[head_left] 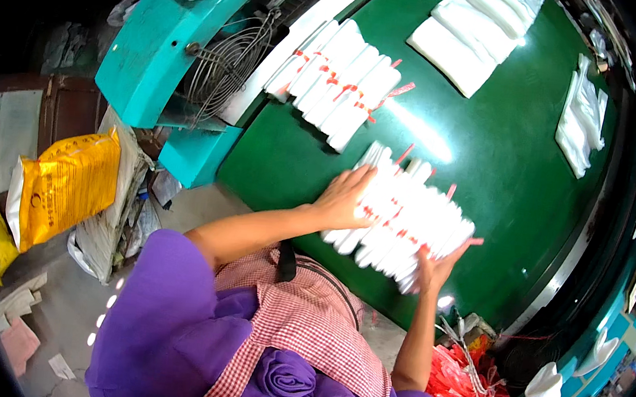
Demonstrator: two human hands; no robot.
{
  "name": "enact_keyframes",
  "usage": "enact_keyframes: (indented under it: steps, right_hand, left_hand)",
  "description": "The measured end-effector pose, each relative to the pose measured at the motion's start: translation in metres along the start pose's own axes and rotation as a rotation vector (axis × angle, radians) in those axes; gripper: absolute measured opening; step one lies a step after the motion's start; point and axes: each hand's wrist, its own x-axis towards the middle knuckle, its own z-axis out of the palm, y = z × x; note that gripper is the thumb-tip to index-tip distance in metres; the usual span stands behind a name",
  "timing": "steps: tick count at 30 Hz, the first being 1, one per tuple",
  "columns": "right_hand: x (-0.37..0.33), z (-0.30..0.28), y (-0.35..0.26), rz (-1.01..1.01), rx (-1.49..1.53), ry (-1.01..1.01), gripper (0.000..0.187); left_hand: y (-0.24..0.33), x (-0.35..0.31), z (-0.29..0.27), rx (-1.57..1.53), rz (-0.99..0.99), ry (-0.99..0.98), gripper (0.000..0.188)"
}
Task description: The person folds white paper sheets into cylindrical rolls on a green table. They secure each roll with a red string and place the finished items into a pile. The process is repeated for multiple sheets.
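Near the front edge of the green table (503, 186) lies a row of white plastic bag bundles (400, 218) tied with red strips, slightly blurred. My left hand (345, 199) grips the left end of this row, fingers over its far side and thumb on the near side. At the right end my right hand (438, 267) holds it, some of its fingers hidden behind the bundles. Between them the row is pressed together. A second group of tied white bundles (337, 78) rests farther off to the left.
Loose white bags (475, 34) lie at the table's far side, with another white stack (582, 120) at the right. A teal machine frame (144, 59) with coiled wire (227, 67) borders the left. Red strips (468, 393) hang at the near right; a yellow package (70, 186) stands left.
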Motion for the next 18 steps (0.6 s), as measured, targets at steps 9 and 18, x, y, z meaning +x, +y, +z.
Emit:
enact_keyframes:
  steps: [9, 18]
  right_hand:
    - [-0.090, 0.034, 0.019, 0.116, -0.359, -0.234, 0.108]
    - [-0.058, 0.036, 0.000, -0.042, -0.045, -0.301, 0.095]
  left_hand:
    - [0.000, -0.056, 0.004, 0.061, -0.371, -0.145, 0.131]
    - [0.003, -0.085, -0.004, -0.190, -0.499, 0.044, 0.130]
